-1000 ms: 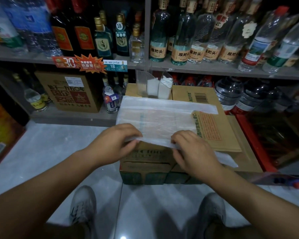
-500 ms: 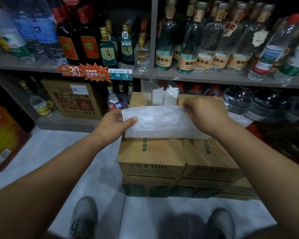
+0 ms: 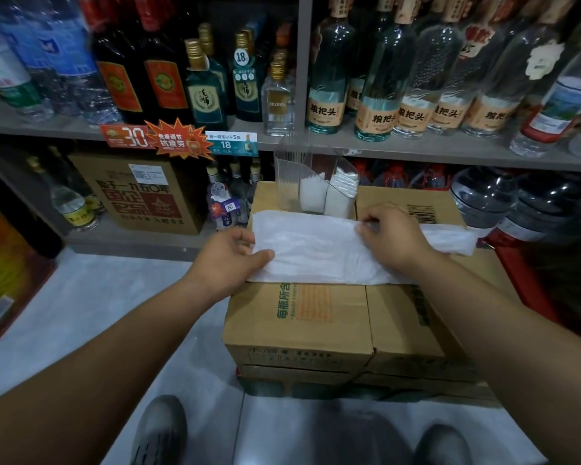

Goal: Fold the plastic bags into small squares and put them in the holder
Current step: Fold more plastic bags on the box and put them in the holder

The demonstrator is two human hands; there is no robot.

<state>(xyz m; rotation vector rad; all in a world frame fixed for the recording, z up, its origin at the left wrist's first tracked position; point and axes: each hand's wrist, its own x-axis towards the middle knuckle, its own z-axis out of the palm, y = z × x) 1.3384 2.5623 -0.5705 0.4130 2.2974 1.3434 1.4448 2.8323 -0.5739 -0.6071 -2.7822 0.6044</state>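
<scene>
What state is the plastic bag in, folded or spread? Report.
Folded into a long strip, not yet a square. The plastic bag lies flat across the carton, left hand and right hand holding it.

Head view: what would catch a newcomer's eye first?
A long white plastic bag strip lies across the brown cardboard box at centre, the left hand pinching its left end and the right hand its far edge. Just behind stands a clear plastic holder with folded white squares, under shelves crowded with glass bottles.
</scene>
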